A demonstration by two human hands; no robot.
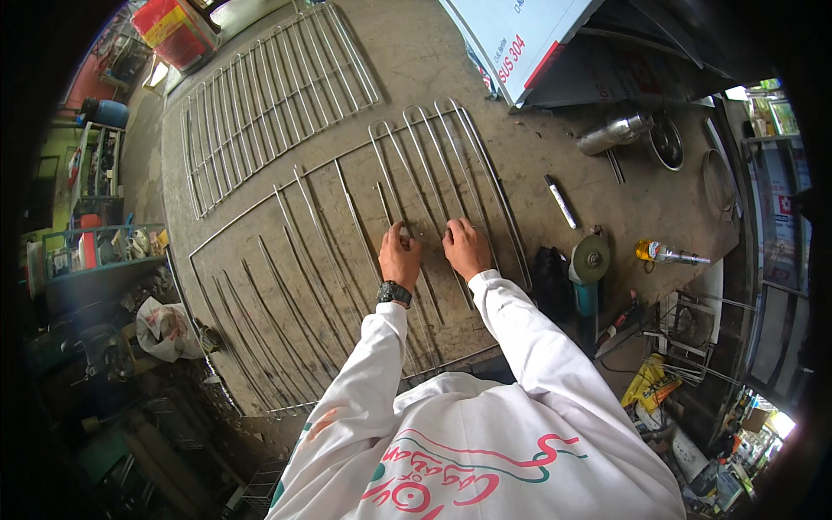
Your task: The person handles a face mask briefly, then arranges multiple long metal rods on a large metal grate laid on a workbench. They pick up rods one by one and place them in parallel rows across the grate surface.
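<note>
A rectangular frame of thin metal rod (233, 227) lies flat on the worktable, with several straight and U-bent rods laid across it. My left hand (399, 260), a black watch on its wrist, is closed with thumb and fingertips pinched at a rod beneath a U-bend (380, 122). Close by on the right, my right hand (467, 250) curls its fingers onto a rod below another U-bend (418, 107). Both palms face down, and the exact contact under the fingers is partly hidden. The rods farther left lie loose and slightly uneven.
Beyond the frame lies a wire rack (286, 95). On the right are a marker (561, 203), an angle grinder (589, 264), a bottle of yellow liquid (663, 252) and a metal cylinder (614, 133). A large film-covered metal box (520, 43) stands at the far right.
</note>
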